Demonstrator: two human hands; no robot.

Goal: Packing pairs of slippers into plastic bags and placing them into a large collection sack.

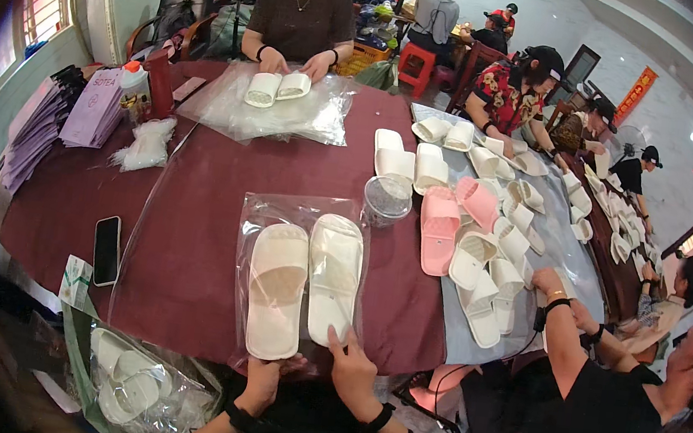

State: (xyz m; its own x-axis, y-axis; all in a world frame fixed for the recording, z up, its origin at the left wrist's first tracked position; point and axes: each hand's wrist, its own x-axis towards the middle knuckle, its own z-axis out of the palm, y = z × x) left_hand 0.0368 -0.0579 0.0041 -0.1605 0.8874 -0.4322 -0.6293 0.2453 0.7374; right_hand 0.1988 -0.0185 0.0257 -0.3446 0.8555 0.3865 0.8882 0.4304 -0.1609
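Observation:
Two white open-toed slippers lie side by side on the table in front of me, the left slipper (273,316) and the right slipper (333,280), with a clear plastic bag (253,214) around them. Below the left slipper's heel, my left hand (261,382) closes on the bag's near edge; its fingers are partly hidden under it. My right hand (353,375) grips the right slipper's heel, with fingertips on top of the sole. The right slipper sits slightly farther from me than the left one.
White and pink slippers (438,228) crowd the right side, beside a clear round tub (386,201). A phone (107,250) and lilac packaging (91,109) lie left. Across the table, a person handles white slippers (263,89) on plastic bags (213,105). Bagged slippers (128,384) sit lower left.

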